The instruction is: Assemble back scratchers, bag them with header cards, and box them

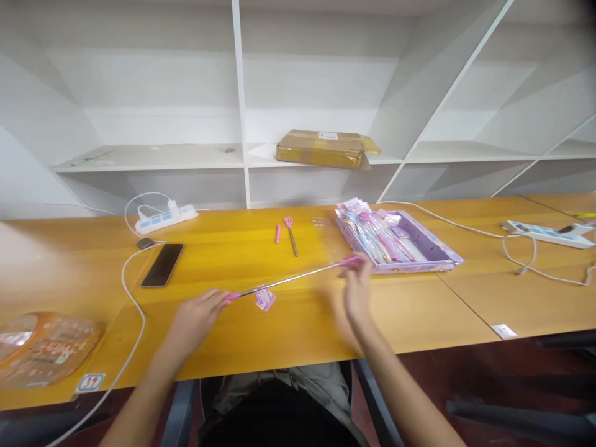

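Stretched out between my hands is a telescopic back scratcher (298,277) with a thin metal rod and pink ends. My left hand (198,313) is closed round its pink handle. At the other end, my right hand (357,288) is closed on the pink head, partly blurred. Beneath the rod lies a small pink and purple card (265,299). Further back on the table are a shorter piece with a pink claw head (291,236) and a separate pink handle (278,234). A purple display box (423,268) at the right holds several wrapped back scratchers (379,239).
A phone (162,266) lies on the wooden table (298,344) at left, near a white cable and a power strip (166,218). An orange plastic bag (49,347) sits front left. Another power strip (549,233) is far right. A taped carton (321,149) rests on the shelf.
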`<state>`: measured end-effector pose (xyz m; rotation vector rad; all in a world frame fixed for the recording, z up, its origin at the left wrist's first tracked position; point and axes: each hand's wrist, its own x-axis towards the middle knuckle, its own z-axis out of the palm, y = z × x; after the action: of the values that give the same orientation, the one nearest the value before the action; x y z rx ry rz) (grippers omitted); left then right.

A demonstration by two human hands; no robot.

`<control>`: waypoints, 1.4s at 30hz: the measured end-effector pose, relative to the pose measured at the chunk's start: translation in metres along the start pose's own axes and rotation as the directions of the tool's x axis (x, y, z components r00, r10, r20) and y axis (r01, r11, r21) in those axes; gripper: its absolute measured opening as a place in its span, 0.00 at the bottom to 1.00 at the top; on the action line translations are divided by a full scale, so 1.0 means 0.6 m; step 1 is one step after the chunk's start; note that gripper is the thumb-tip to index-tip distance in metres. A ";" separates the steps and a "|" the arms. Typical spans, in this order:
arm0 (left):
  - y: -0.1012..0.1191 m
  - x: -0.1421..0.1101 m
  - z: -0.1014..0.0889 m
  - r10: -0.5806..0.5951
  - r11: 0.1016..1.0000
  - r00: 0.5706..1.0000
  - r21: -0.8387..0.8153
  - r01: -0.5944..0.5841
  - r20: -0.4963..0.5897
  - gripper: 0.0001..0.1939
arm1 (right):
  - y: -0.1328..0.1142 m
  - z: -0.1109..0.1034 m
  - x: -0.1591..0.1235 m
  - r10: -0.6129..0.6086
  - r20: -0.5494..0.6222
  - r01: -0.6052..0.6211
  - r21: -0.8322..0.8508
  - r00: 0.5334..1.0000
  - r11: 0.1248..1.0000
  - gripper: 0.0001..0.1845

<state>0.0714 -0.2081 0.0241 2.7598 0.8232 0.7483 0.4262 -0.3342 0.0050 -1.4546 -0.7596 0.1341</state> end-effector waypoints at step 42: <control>0.008 0.140 0.134 -0.325 0.795 0.921 -0.466 0.388 0.213 0.18 | 0.124 -0.006 0.236 0.073 0.269 0.227 -0.905 0.960 0.360 0.17</control>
<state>0.1752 -0.1670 -0.0088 2.0810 0.9317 0.6031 0.5630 -0.2522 -0.0090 -2.5535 -1.2378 -0.2542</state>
